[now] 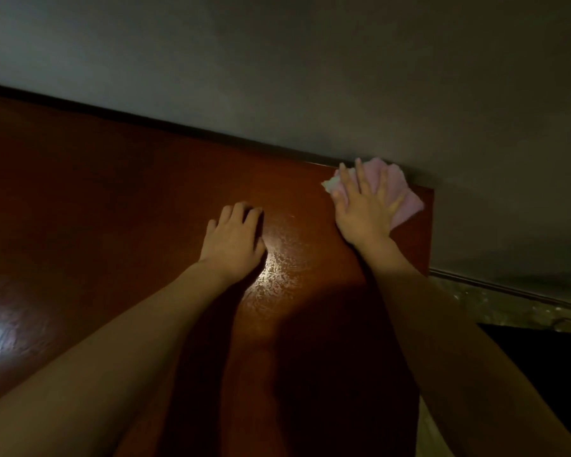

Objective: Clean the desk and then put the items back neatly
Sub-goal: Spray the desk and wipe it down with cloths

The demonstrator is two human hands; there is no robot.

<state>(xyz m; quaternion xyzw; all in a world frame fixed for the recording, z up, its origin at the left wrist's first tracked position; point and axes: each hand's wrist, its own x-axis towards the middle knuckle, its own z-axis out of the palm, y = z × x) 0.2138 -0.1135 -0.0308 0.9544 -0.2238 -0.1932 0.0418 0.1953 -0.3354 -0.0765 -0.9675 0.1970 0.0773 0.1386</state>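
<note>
- Spread flat, the right hand (pixel 365 209) presses a pink cloth (pixel 399 192) onto the desk (pixel 112 192), fingers straight and fanned wide.
- That cloth lies right of frame centre, at the desk's far right corner by the grey wall (pixel 310 61).
- Near frame centre, the left hand (pixel 234 240) rests on the desk, fingertips bent under, holding nothing.

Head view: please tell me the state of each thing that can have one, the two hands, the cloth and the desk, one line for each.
Left hand: rests on the desk, fingertips bent, holds nothing.
Right hand: fingers straight and spread, presses flat on the cloth.
Pink rectangular fabric cloth: crumpled flat under the right hand, at the desk's far right corner beside the wall.
Reddish-brown glossy wooden desk: no items on the visible part, shiny with light reflections.
</note>
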